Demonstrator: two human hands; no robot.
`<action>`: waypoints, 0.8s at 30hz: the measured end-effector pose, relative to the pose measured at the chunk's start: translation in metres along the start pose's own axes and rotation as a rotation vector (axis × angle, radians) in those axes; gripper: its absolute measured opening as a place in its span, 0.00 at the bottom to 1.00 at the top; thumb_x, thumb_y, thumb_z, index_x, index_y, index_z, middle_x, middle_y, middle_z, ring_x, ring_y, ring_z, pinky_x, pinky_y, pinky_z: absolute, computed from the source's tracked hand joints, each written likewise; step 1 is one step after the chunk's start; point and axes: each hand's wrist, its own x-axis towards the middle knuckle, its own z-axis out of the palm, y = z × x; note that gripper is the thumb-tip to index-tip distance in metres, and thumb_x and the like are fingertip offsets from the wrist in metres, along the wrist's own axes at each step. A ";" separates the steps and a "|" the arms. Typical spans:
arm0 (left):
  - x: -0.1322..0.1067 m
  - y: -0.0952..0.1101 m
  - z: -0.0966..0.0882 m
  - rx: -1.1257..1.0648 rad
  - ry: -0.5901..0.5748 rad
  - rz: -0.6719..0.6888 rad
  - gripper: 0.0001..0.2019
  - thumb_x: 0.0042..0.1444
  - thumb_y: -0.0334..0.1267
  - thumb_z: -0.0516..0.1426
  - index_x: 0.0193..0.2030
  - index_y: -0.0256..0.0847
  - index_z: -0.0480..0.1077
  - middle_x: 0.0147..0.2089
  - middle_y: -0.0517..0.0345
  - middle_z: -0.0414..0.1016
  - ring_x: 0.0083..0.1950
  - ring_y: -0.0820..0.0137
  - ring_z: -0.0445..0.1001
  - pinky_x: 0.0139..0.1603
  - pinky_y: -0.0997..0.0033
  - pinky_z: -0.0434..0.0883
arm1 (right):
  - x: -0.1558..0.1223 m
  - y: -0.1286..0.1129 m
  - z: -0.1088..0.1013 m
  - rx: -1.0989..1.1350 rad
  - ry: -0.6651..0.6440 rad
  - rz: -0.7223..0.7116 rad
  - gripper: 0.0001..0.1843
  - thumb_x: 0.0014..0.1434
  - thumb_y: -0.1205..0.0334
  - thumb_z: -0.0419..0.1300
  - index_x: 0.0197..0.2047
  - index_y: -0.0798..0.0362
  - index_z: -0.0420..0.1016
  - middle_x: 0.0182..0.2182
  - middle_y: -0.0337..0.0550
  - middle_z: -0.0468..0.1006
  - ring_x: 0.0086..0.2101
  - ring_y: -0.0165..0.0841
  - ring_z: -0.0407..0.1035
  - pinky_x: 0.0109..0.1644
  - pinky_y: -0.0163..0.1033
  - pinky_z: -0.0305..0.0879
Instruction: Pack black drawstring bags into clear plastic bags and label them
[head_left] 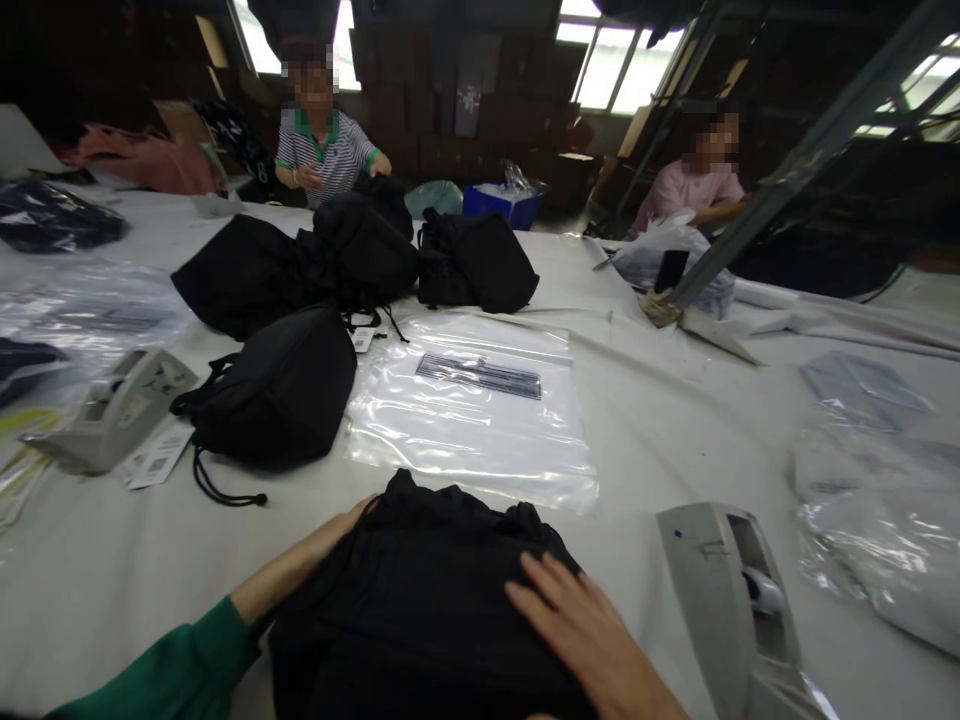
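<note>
A black drawstring bag (420, 610) lies in front of me at the near edge of the view, its gathered top pointing away. My right hand (577, 620) rests on its right side, fingers spread over the cloth. At the bag's left edge is my left hand (345, 530), its fingers mostly hidden by the fabric, so I cannot tell how they are bent. Just beyond the bag lies a flat clear plastic bag (480, 430) with a printed black text block. Another black drawstring bag (277, 390) with a white tag and cord sits to its left.
Several black bags (352, 250) are heaped farther back. Grey tape dispensers stand at right (727, 600) and left (120, 410). Clear plastic packaging (885, 510) lies at far right. Across the table are a person in a striped shirt (330, 160) and another in pink (690, 190).
</note>
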 end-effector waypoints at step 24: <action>-0.031 0.076 0.036 0.502 -0.248 0.658 0.13 0.62 0.39 0.54 0.52 0.42 0.71 0.49 0.51 0.76 0.48 0.64 0.75 0.50 0.67 0.72 | 0.105 0.023 0.019 0.114 -0.026 0.019 0.13 0.68 0.61 0.53 0.48 0.51 0.77 0.37 0.45 0.81 0.37 0.36 0.74 0.44 0.39 0.68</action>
